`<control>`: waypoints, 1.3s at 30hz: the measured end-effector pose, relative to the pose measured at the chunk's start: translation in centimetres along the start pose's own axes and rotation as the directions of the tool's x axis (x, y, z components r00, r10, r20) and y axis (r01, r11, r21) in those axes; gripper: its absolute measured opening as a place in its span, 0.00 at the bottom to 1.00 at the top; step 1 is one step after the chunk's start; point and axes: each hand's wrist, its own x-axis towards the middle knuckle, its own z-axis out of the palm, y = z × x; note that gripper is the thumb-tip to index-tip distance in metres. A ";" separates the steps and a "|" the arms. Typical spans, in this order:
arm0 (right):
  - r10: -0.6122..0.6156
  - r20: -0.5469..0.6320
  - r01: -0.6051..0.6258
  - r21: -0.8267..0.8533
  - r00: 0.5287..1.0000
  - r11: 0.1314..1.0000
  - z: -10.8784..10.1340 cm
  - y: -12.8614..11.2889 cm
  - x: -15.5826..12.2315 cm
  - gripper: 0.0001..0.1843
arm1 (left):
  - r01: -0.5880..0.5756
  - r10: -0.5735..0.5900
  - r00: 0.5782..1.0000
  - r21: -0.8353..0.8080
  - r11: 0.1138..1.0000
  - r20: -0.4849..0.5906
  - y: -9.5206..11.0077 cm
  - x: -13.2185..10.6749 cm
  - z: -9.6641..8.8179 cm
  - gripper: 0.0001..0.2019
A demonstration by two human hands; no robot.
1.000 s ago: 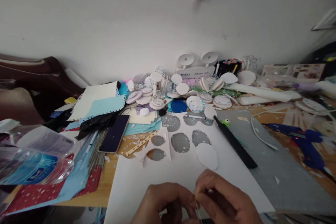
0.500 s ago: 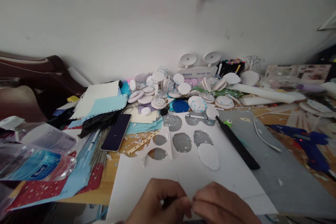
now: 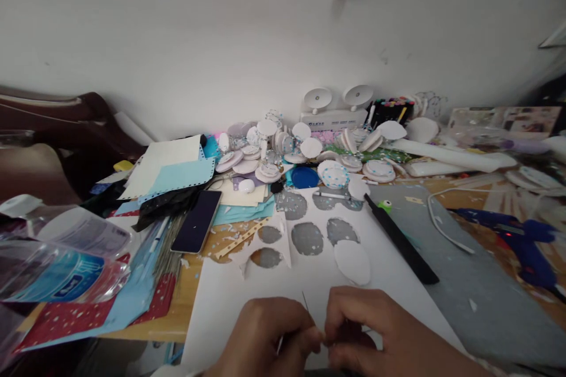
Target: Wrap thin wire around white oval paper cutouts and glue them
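Note:
At the bottom centre, my left hand (image 3: pixel 269 333) is closed in a pinch, with a thin dark wire (image 3: pixel 305 300) poking up from between its fingers. Whether it is a wire or a needle is hard to see. My right hand (image 3: pixel 367 330) is also pinched, its fingertips meeting those of the left; what lies between them is hidden. Beneath both hands spreads a large white sheet (image 3: pixel 230 300) with several rounded holes cut in its far part. A loose white oval piece (image 3: pixel 352 262) lies on it just beyond my hands.
To the right lie a black cutter-like tool (image 3: pixel 402 241), a grey mat (image 3: pixel 460 288) and a blue glue gun (image 3: pixel 517 241). On the left are a phone (image 3: pixel 197 222) and a plastic bottle (image 3: pixel 57 274). Several white discs (image 3: pixel 267 171) are piled along the wall.
My right hand has shifted up and its fingers have lifted and curled more. The thin wire now stands out more clearly above my left fingers.

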 end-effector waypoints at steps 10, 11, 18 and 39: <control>-0.580 -0.226 0.305 -0.674 0.782 0.673 1.1 1.0 -0.3 0.20 | 0.127 -0.104 0.974 -0.106 0.986 0.200 1.2 2.5 0.0 0.15; -0.519 -0.203 0.295 -0.630 0.831 0.718 0.7 0.9 -0.4 0.20 | -0.020 0.020 0.996 -0.002 1.000 0.084 0.9 2.1 0.3 0.11; -0.420 -0.152 0.289 -0.520 0.895 0.804 0.1 0.6 -0.7 0.21 | -0.510 0.657 0.753 0.588 0.627 -0.047 -0.9 1.3 0.1 0.12; -0.690 -0.247 0.301 -0.765 0.680 0.570 1.3 2.0 -1.4 0.23 | -0.593 0.652 0.757 0.375 0.713 -0.042 0.2 1.7 -0.7 0.08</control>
